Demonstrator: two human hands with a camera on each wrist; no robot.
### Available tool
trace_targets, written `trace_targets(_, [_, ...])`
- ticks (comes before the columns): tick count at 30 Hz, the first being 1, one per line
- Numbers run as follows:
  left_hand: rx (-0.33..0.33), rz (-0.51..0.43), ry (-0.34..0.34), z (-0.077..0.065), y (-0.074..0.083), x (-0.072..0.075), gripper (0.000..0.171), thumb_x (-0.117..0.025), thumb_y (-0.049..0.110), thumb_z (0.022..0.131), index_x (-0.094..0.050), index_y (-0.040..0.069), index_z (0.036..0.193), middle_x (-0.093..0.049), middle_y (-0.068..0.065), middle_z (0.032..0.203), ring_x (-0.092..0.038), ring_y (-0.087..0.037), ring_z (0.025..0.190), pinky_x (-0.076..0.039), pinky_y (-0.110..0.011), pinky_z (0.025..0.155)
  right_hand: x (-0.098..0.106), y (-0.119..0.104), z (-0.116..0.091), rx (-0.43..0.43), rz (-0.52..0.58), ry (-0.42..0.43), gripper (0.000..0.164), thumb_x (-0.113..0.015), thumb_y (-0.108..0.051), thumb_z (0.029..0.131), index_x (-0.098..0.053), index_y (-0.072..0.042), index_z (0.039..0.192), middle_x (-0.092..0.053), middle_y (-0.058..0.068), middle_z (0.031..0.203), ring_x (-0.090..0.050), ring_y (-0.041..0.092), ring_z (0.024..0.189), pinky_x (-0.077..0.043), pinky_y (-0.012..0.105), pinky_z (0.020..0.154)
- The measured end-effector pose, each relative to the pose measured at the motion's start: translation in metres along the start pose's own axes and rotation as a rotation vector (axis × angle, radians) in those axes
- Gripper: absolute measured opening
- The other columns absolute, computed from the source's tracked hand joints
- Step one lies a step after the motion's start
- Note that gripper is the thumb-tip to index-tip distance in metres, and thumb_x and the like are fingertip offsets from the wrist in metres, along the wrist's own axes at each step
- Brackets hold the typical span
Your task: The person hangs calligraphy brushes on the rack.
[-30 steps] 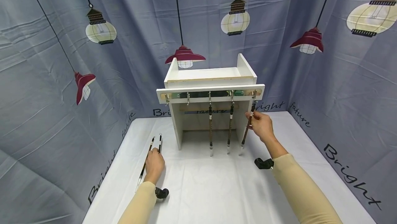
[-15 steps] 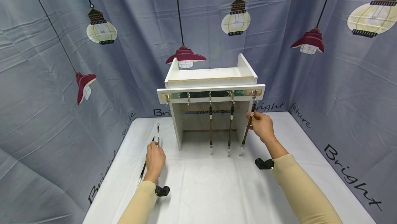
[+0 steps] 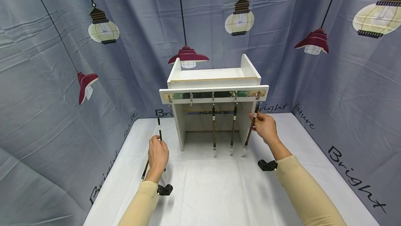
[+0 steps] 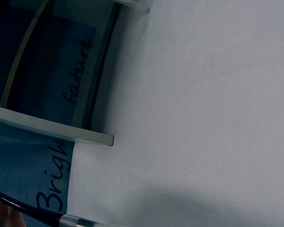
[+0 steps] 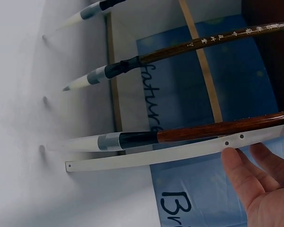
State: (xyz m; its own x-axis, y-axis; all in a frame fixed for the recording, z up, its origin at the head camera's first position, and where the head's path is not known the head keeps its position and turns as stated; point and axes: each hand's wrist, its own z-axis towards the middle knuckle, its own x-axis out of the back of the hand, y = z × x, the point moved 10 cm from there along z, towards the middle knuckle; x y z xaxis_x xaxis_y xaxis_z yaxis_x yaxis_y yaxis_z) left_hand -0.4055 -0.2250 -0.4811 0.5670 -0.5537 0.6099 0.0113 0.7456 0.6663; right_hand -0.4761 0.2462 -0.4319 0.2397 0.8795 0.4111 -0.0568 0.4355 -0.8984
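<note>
My left hand [image 3: 158,156] grips a dark calligraphy brush [image 3: 160,128] above the white cloth, its upper end pointing toward the back. The left wrist view shows its black lower shaft and silvery ferrule [image 4: 75,221] near my fingers [image 4: 7,217]. Partly behind that hand, another dark brush [image 3: 145,170] lies on the cloth. My right hand [image 3: 265,127] pinches the upper handle of a reddish-brown calligraphy brush [image 5: 213,131] at the rightmost hook [image 3: 258,94]; the pinch falls outside the right wrist view. Two more brushes [image 3: 214,128] hang tip down from neighbouring hooks.
A white wooden stand [image 3: 214,87] with a hook rail occupies the back of the cloth-covered table [image 3: 213,194]. Two hooks [image 3: 191,98] at its left carry nothing. A patterned blue-grey curtain [image 3: 144,45] surrounds the table.
My left hand has moved slightly toward the back and raised its brush; the other brush stays on the cloth. My right hand holds its position at the rightmost brush.
</note>
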Motion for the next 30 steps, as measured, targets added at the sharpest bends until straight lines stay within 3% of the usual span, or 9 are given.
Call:
trace_targets(5, [-0.007,-0.021,0.026,0.000,0.005,0.004,0.025,-0.054,0.011,0.103,-0.054,-0.003,0.124,-0.060,-0.025,0.115,-0.066,-0.046,0.093,-0.053,-0.055,0.076,-0.001,0.000,-0.001,-0.006,0.018,-0.008,0.055,-0.059,-0.038,0.105,-0.057,0.000,0.146,-0.063,0.027,0.135,-0.067,0.042,0.118,-0.060,0.038,0.087])
trace_targets(15, [-0.037,-0.068,0.059,0.002,0.017,0.010,0.025,-0.052,0.014,0.104,-0.052,-0.002,0.124,-0.060,-0.024,0.116,-0.066,-0.045,0.094,-0.053,-0.055,0.078,0.001,-0.002,-0.002,-0.012,-0.004,-0.003,0.048,-0.061,-0.041,0.104,-0.068,-0.002,0.130,-0.067,0.024,0.129,-0.068,0.039,0.115,-0.060,0.037,0.086])
trace_targets(30, [-0.151,-0.104,0.149,0.001,0.050,0.027,0.022,-0.055,0.009,0.102,-0.052,-0.001,0.121,-0.058,-0.019,0.102,-0.062,-0.040,0.082,-0.051,-0.053,0.070,0.000,-0.003,-0.004,0.000,0.044,-0.005,0.057,-0.061,-0.039,0.104,-0.057,-0.001,0.146,-0.062,0.029,0.136,-0.067,0.043,0.118,-0.060,0.036,0.085])
